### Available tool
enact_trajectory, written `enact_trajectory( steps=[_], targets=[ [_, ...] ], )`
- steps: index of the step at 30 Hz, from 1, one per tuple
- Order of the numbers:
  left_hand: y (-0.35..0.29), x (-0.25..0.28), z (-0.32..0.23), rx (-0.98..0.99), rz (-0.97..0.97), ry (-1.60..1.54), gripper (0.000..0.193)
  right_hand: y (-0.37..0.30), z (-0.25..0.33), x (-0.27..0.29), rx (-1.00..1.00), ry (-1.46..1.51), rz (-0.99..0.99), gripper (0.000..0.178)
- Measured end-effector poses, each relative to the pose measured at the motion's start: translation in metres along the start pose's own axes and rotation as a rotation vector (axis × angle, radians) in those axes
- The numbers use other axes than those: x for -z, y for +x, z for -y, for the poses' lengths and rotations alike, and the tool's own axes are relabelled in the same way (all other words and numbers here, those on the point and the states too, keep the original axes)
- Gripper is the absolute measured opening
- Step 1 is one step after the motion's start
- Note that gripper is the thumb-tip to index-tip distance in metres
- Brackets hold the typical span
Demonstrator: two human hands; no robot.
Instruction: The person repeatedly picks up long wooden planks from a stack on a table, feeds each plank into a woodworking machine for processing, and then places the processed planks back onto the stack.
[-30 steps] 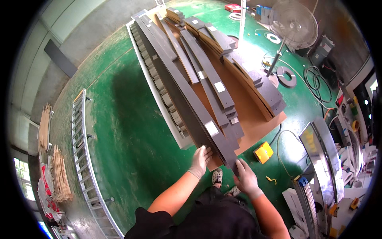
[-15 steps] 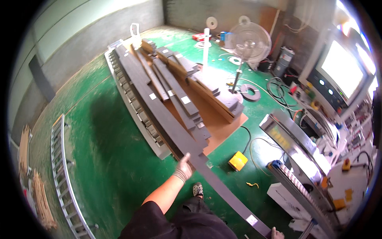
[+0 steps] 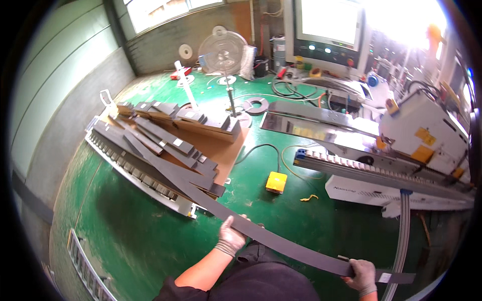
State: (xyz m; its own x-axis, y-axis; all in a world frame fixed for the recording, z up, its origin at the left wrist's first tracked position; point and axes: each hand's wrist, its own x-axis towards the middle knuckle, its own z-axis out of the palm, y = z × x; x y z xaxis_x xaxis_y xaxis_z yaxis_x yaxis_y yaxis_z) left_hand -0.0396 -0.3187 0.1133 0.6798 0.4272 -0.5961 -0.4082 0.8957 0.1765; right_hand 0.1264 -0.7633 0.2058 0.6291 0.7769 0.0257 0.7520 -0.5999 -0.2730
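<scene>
A long, narrow dark grey board (image 3: 281, 244) runs from the stack at the left to the lower right, with a small white label near its right end. My left hand (image 3: 233, 234), in a pale glove, grips its near edge around the middle. Near the labelled end my gloved right hand (image 3: 362, 275) is closed around the board. The far end of the board still overlaps the pile of grey boards (image 3: 168, 145), which lies on a roller conveyor (image 3: 140, 176) and a brown sheet (image 3: 232, 150).
A yellow foot pedal (image 3: 276, 182) sits on the green floor ahead. To the right stands a machine with a roller rail (image 3: 351, 165) and a control screen (image 3: 329, 22). A fan (image 3: 223, 52) is at the back, a metal ladder-like frame (image 3: 86, 263) at lower left.
My view has turned to the right toward the machine. The board has swung to lie more crosswise in front of me, held by both hands, its right end now farther in view.
</scene>
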Motion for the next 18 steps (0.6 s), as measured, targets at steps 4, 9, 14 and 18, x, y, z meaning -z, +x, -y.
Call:
enact_trajectory(
  steps=[4, 9, 14, 18],
  targets=[
    [-0.016, -0.023, -0.032, -0.128, 0.077, 0.065, 0.033, -0.087, -0.021, 0.051, -0.183, -0.123, -0.103, 0.05],
    [0.004, -0.082, -0.101, -0.399, 0.227, 0.272, 0.037, -0.206, -0.035, 0.102, -0.721, -0.187, 0.208, 0.052],
    [0.078, -0.112, -0.073, -0.241, 0.252, 0.33, 0.035, -0.354, -0.014, 0.078, -1.002, -0.326, 0.178, 0.048],
    [0.12, -0.116, 0.026, 0.016, 0.274, 0.451, 0.036, -0.448, 0.031, 0.034, -1.168, -0.331, 0.165, 0.063]
  ],
)
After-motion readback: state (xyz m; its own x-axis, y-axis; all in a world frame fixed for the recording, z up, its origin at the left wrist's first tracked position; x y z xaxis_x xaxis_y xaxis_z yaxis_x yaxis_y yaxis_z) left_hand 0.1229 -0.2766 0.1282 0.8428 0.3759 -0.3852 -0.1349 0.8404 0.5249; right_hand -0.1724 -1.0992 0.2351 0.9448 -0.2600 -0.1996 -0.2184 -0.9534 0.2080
